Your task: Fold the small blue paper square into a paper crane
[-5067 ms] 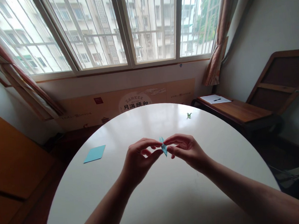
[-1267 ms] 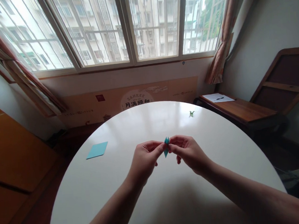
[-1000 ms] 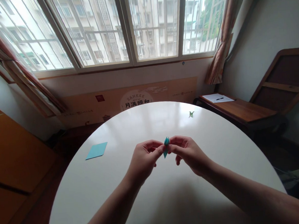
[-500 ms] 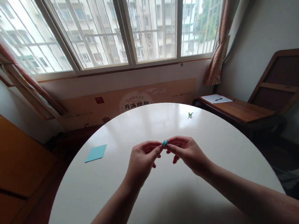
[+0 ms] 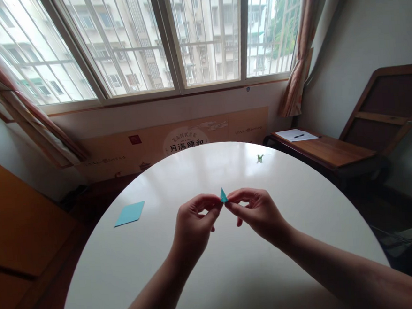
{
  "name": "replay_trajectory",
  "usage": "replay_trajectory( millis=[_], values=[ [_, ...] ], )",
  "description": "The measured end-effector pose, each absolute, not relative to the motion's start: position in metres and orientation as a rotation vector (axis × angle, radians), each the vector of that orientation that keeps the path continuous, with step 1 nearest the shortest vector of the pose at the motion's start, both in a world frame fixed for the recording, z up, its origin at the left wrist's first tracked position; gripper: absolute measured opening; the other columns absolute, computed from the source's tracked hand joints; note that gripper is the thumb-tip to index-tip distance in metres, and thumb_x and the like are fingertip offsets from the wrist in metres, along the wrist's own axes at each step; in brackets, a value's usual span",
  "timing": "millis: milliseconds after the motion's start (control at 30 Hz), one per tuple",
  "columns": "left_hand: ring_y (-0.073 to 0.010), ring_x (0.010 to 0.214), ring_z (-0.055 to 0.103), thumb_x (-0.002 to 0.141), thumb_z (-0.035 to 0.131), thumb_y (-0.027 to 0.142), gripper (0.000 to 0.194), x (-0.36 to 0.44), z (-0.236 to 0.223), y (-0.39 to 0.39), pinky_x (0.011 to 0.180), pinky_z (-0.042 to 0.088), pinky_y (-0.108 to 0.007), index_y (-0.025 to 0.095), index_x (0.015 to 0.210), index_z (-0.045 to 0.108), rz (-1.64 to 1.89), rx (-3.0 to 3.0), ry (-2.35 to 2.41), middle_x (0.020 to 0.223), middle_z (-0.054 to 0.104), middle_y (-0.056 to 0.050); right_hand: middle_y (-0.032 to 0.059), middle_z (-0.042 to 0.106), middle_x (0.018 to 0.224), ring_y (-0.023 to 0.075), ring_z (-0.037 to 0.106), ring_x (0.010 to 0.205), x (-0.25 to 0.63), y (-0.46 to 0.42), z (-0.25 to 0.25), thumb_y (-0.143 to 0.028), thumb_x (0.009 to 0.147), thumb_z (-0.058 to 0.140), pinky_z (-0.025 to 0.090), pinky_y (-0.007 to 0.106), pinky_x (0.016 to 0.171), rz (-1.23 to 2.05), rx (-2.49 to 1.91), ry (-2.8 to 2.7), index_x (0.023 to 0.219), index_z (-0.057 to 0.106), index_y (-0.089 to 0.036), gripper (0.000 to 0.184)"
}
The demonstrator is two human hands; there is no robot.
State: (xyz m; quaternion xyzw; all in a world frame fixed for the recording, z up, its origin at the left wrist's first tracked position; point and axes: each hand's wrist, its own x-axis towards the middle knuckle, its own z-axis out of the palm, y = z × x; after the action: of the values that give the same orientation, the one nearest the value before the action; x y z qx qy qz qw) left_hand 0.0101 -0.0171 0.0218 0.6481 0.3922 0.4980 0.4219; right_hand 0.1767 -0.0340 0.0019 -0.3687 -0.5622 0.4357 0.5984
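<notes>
A small folded piece of teal paper [image 5: 223, 195] is held above the middle of the white table, its pointed tip facing up. My left hand [image 5: 197, 217] pinches its left side between thumb and forefinger. From the right, my right hand [image 5: 255, 208] pinches the other side in the same way, and the fingertips of both hands nearly meet. The fingers cover the paper's lower edges. To the left of my hands lies a flat sheet of light blue paper [image 5: 129, 214]. Beyond my right hand stands a small green folded-paper figure [image 5: 260, 158].
The round white table [image 5: 129, 273] fills the foreground. A wooden bench [image 5: 347, 150] at the right bears a white paper [image 5: 292, 135] with a pen on it. Behind the table are a printed cardboard panel [image 5: 138, 154] and a barred window. An orange-brown cabinet [image 5: 23, 214] stands at the left.
The folded teal paper has turned so that a single point now stands upright above my fingertips. Both hands still pinch it. The view has shifted slightly.
</notes>
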Motion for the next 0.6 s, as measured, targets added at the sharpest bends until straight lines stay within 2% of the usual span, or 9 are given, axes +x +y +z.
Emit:
replay_trajectory(
  millis=[167, 267, 433, 600],
  values=[
    [-0.0132, 0.06, 0.059, 0.076, 0.079, 0.024, 0.015, 0.0109, 0.0215, -0.0175, 0.037, 0.043, -0.015, 0.017, 0.082, 0.067, 1.327, 1.622, 0.955, 0.073, 0.068, -0.001, 0.0058, 0.071, 0.075, 0.0167, 0.064, 0.067, 0.1745, -0.0341, 0.0007, -0.029, 0.073, 0.085, 0.054, 0.02, 0.041, 1.007, -0.847, -1.272, 0.081, 0.076, -0.015, 0.018],
    [-0.0129, 0.061, 0.057, 0.077, 0.079, 0.026, 0.018, 0.0105, 0.0222, -0.0176, 0.038, 0.043, -0.015, 0.018, 0.083, 0.063, 1.326, 1.623, 0.946, 0.074, 0.067, -0.001, 0.0042, 0.072, 0.077, 0.0166, 0.064, 0.069, 0.1754, -0.0324, -0.0014, -0.027, 0.072, 0.087, 0.054, 0.019, 0.041, 1.101, -0.803, -1.207, 0.086, 0.072, -0.016, 0.023],
    [-0.0123, 0.064, 0.056, 0.079, 0.078, 0.028, 0.018, 0.0074, 0.0217, -0.0169, 0.042, 0.042, -0.016, 0.017, 0.083, 0.064, 1.306, 1.651, 0.951, 0.078, 0.068, -0.003, 0.0079, 0.074, 0.087, 0.0169, 0.066, 0.072, 0.1772, -0.0294, -0.0046, -0.035, 0.077, 0.083, 0.055, 0.019, 0.042, 1.254, -0.804, -1.2, 0.097, 0.075, -0.015, 0.029],
    [-0.0142, 0.068, 0.059, 0.077, 0.081, 0.032, 0.022, 0.0063, 0.0221, -0.0165, 0.043, 0.042, -0.017, 0.017, 0.088, 0.068, 1.285, 1.641, 0.977, 0.08, 0.07, -0.004, 0.0071, 0.071, 0.076, 0.0173, 0.065, 0.07, 0.1775, -0.0305, -0.0041, -0.04, 0.078, 0.081, 0.052, 0.019, 0.039, 1.245, -0.833, -1.226, 0.092, 0.077, -0.014, 0.03]
  ],
)
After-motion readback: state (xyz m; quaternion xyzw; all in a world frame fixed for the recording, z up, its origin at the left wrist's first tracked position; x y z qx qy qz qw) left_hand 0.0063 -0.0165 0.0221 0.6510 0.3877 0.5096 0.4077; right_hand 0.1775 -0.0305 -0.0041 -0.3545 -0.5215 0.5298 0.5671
